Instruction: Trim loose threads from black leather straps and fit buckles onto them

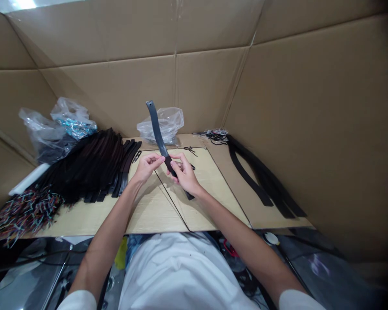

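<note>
A dark strap (157,127) with a hole near its top end stands tilted up over the middle of the wooden table (148,211). My left hand (148,166) pinches it from the left with closed fingers. My right hand (184,174) wraps round its lower part from the right. The strap's bottom end pokes out below my right wrist. Small black clips (190,150) lie on the table just behind my hands.
A large pile of dark straps (93,165) lies at the left, with a bundle of coloured tags (22,213) in front and plastic bags (60,127) behind. A clear bag (164,122) sits at the back. Several finished straps (261,176) lie at the right. Cardboard walls (294,107) surround the table.
</note>
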`<state>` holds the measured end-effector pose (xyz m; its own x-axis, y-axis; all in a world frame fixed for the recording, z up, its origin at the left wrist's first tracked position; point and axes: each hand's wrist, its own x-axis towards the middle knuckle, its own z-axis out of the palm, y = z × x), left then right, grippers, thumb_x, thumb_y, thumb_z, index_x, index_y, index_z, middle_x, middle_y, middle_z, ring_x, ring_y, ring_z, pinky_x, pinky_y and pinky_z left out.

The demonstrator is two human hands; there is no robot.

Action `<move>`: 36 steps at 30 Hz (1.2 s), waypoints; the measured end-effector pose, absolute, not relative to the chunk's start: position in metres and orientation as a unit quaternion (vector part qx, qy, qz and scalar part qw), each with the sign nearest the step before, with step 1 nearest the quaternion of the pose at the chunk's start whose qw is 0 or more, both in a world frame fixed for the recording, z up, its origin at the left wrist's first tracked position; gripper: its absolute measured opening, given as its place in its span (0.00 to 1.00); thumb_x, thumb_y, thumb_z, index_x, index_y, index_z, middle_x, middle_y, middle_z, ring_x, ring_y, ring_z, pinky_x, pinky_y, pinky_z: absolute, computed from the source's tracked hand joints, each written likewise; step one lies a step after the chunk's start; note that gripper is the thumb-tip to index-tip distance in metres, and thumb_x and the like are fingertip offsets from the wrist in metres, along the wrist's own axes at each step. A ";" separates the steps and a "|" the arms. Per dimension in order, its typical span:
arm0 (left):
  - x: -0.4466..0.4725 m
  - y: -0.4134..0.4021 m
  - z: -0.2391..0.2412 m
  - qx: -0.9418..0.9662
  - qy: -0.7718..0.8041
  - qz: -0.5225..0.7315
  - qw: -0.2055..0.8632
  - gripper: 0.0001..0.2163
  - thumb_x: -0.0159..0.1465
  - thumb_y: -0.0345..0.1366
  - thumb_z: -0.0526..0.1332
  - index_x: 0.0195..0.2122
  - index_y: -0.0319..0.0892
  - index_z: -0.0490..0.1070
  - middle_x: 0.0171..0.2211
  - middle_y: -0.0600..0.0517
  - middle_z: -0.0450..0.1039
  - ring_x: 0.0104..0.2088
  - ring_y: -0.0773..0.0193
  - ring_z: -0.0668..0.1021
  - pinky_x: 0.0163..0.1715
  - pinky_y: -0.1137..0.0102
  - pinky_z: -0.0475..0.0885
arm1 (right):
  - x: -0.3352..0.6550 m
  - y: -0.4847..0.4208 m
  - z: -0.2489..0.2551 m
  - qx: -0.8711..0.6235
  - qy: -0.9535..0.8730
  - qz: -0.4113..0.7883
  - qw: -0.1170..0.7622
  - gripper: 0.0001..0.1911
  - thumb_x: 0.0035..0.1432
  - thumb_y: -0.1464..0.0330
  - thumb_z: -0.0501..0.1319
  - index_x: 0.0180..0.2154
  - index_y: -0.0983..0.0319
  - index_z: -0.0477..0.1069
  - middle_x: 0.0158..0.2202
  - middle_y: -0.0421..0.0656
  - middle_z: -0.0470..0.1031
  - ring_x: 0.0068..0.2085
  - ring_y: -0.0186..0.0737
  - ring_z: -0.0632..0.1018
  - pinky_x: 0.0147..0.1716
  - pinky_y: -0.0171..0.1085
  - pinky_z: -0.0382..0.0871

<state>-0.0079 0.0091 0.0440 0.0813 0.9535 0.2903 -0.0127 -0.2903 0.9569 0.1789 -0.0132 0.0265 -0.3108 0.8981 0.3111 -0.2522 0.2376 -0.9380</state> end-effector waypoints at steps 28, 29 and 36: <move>-0.008 0.010 0.045 0.585 0.417 0.563 0.409 0.27 0.49 0.60 0.80 0.26 0.40 0.77 0.21 0.53 0.72 0.23 0.70 0.66 0.25 0.71 0.57 | 0.189 -0.006 0.032 -0.258 -0.542 0.676 0.428 0.25 0.66 0.45 0.68 0.45 0.60 0.71 0.30 0.41 0.79 0.22 0.30 0.68 0.20 0.30 0.58; -0.008 0.010 0.045 0.582 0.416 0.565 0.412 0.27 0.49 0.60 0.80 0.26 0.40 0.78 0.21 0.53 0.71 0.23 0.70 0.66 0.25 0.71 0.57 | 0.189 -0.005 0.032 -0.258 -0.536 0.673 0.439 0.25 0.64 0.45 0.69 0.44 0.60 0.71 0.31 0.41 0.79 0.22 0.30 0.69 0.19 0.30 0.57; -0.012 0.012 0.044 0.600 0.364 0.519 0.488 0.28 0.54 0.58 0.79 0.41 0.37 0.84 0.23 0.56 0.66 0.22 0.73 0.60 0.25 0.72 0.50 | 0.187 -0.008 0.031 -0.269 -0.551 0.641 0.462 0.26 0.66 0.42 0.66 0.43 0.58 0.66 0.26 0.40 0.80 0.14 0.31 0.67 0.12 0.30 0.52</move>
